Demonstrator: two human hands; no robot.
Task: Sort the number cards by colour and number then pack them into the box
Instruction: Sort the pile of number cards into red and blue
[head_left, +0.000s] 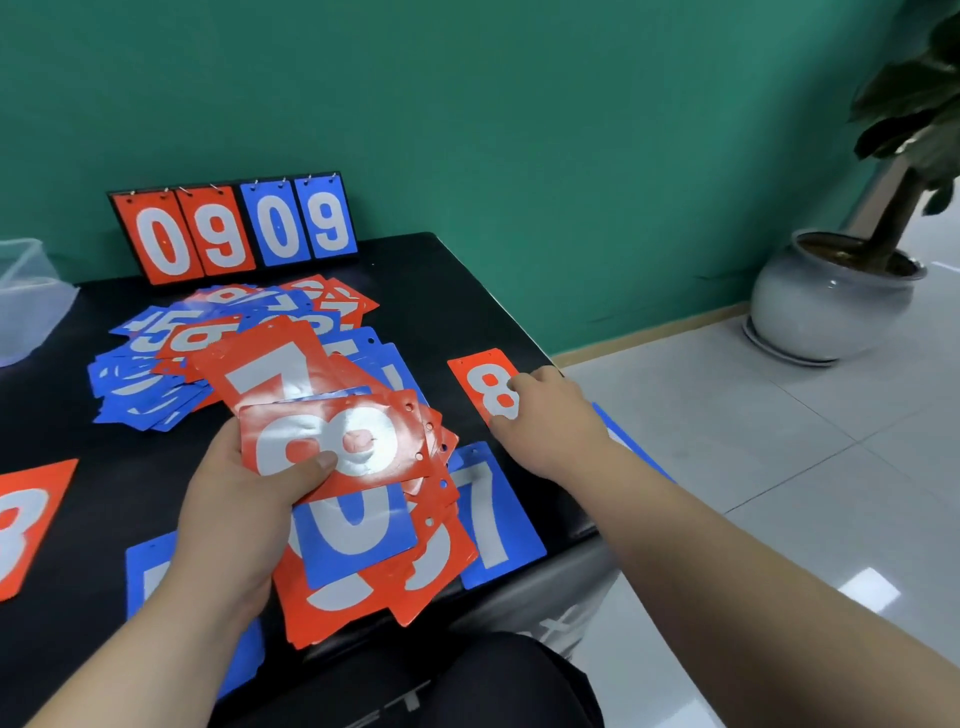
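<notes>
On the right side of the black table (447, 296), my right hand (550, 421) rests its fingertips on a red 8 card (483, 376) lying flat near the edge. My left hand (234, 499) grips a loose fan of cards (363, 540), with the thumb pressed on a second red 8 card (363, 441) on top. I think this fan may slip apart, because the cards look glossy and sit unevenly. The blue 7 card (493, 514) lies at the front edge, so my arm could knock it down. The clear plastic box (26, 296) stands at the far left.
</notes>
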